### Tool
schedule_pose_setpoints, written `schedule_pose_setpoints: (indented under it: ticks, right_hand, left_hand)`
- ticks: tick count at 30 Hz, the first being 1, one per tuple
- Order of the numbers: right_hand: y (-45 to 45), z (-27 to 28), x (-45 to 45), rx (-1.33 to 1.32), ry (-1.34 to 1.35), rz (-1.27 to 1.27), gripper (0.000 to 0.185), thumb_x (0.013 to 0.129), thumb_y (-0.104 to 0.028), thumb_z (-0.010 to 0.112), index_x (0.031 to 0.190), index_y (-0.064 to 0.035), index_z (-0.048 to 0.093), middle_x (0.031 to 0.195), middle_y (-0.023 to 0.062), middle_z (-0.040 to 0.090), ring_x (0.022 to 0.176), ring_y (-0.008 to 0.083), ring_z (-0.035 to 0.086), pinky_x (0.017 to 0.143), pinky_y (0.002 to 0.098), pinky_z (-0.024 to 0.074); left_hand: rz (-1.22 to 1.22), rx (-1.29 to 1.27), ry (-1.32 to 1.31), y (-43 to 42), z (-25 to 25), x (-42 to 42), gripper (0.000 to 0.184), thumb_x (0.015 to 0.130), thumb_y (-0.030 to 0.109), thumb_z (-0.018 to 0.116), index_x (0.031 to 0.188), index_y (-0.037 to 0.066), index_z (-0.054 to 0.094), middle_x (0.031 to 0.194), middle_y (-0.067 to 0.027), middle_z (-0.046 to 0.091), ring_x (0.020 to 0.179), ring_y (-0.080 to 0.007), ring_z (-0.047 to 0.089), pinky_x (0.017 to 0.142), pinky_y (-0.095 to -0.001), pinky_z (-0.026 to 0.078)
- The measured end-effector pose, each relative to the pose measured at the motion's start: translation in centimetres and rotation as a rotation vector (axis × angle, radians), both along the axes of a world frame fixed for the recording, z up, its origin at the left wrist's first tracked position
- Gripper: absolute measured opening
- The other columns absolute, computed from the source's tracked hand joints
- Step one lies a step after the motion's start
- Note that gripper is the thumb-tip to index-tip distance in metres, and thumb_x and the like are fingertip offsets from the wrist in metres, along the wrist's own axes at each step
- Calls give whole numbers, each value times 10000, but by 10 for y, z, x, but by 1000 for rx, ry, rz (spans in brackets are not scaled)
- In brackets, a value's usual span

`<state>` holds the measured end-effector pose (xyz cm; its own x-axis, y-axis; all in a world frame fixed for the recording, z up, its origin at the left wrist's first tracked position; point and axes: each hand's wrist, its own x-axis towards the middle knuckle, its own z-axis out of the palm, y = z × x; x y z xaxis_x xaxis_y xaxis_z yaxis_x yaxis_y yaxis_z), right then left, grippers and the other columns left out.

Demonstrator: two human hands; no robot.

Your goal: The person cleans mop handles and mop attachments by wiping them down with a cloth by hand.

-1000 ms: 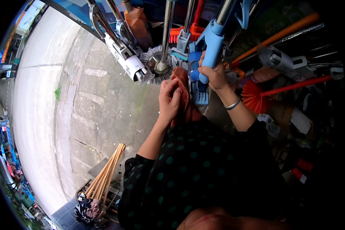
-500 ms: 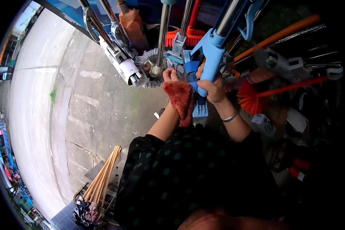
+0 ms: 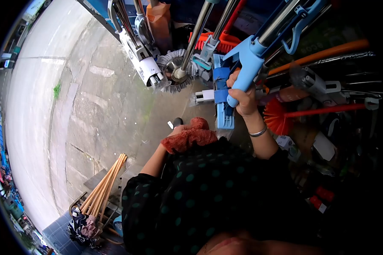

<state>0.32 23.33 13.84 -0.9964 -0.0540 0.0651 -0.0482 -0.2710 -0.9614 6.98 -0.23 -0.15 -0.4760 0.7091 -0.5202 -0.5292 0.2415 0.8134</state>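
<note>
My right hand (image 3: pixel 244 97) is closed round the light blue plastic head (image 3: pixel 248 63) of a mop with a metal pole. Beside that hand, a blue slotted mop plate (image 3: pixel 224 95) hangs pointing down. My left hand (image 3: pixel 179 130) holds a reddish-brown cloth (image 3: pixel 189 140) close to the front of my dark dotted top; the cloth covers most of its fingers. A silver bangle (image 3: pixel 258 131) circles my right wrist. A round grey string mop (image 3: pixel 174 70) stands just beyond, between the cloth and the row of poles.
White flat-mop heads (image 3: pixel 147 68) and an orange bag (image 3: pixel 158 21) are at the back. A red round brush (image 3: pixel 278 117) and an orange pole (image 3: pixel 323 55) lie to the right. Wooden sticks (image 3: pixel 104 187) with cloth ends stand lower left, beside the concrete ground (image 3: pixel 102 106).
My left hand has moved down and left with the cloth, away from the mop, nearer to my body. My right hand keeps its hold on the blue mop head, which has shifted slightly right in view.
</note>
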Motion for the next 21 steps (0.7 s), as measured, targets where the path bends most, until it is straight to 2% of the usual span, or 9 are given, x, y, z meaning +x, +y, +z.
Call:
schedule_pose_setpoints:
  ticks: [2, 3, 5, 8, 11, 15, 17, 19, 21]
  right_hand:
    - [5, -7, -2, -4, 31, 24, 263, 628, -20, 570, 860, -78, 461, 762, -2, 403, 693, 104, 380, 678, 241, 346]
    - [7, -10, -2, -5, 65, 52, 255, 640, -35, 594, 866, -66, 480, 759, -12, 437, 672, 76, 407, 620, 215, 358]
    - [4, -13, -2, -14, 80, 73, 250, 642, -41, 594, 863, -64, 480, 759, -11, 434, 672, 74, 406, 617, 216, 357]
    - [-5, -1, 1, -31, 67, 89, 263, 637, -33, 599, 870, -63, 479, 757, -8, 420, 675, 76, 401, 611, 219, 357]
    - [4, -2, 2, -50, 12, 72, 280, 632, -23, 604, 878, -63, 478, 754, -8, 416, 671, 74, 398, 606, 214, 354]
    - [2, -8, 7, -71, 77, 113, 283, 631, -20, 604, 880, -64, 477, 756, -9, 417, 662, 68, 394, 595, 199, 347]
    - [2, -6, 5, -49, 89, 104, 278, 634, -23, 600, 879, -64, 476, 763, -7, 415, 667, 73, 393, 597, 209, 349]
    - [1, -4, 5, -46, 38, 34, 270, 632, -39, 601, 868, -63, 474, 768, -4, 412, 673, 80, 391, 607, 221, 347]
    - [6, -4, 1, -40, 75, 27, 268, 618, -44, 602, 848, -63, 466, 760, 2, 400, 683, 100, 377, 630, 240, 342]
  left_hand:
    - [582, 553, -132, -4, 33, -7, 332, 872, 104, 517, 1180, -11, 477, 1143, -63, 521, 1017, -156, 518, 814, -291, 453]
    - [582, 552, -136, 3, 41, -13, 332, 872, 104, 517, 1180, -11, 477, 1143, -63, 521, 1017, -156, 518, 814, -291, 453]
    - [739, 465, 251, 35, 54, -32, 304, 832, 49, 536, 1129, 4, 491, 1258, -104, 421, 1112, -223, 460, 879, -343, 424]
    - [663, 154, 1105, 89, 56, -62, 355, 677, -36, 589, 1012, 50, 510, 1272, -177, 365, 1173, -349, 366, 965, -388, 333]
    - [846, 43, 1116, 120, 35, -100, 318, 669, -45, 544, 975, 29, 497, 1175, -189, 406, 1055, -350, 427, 935, -371, 342]
    - [871, -27, 854, 113, 39, -138, 282, 714, 16, 601, 978, 6, 501, 1039, -162, 426, 953, -308, 462, 869, -326, 388]
    - [797, 20, 1002, 112, 48, -122, 323, 703, 29, 639, 1001, 16, 515, 1037, -145, 422, 957, -293, 465, 857, -315, 393]
    - [723, 90, 979, 104, 58, -90, 420, 671, 22, 714, 1033, 14, 501, 1061, -121, 397, 1022, -244, 433, 877, -284, 374]
    - [805, 120, 914, 104, 55, -60, 404, 691, 63, 708, 1032, 31, 493, 1066, -137, 394, 992, -275, 444, 866, -314, 382]
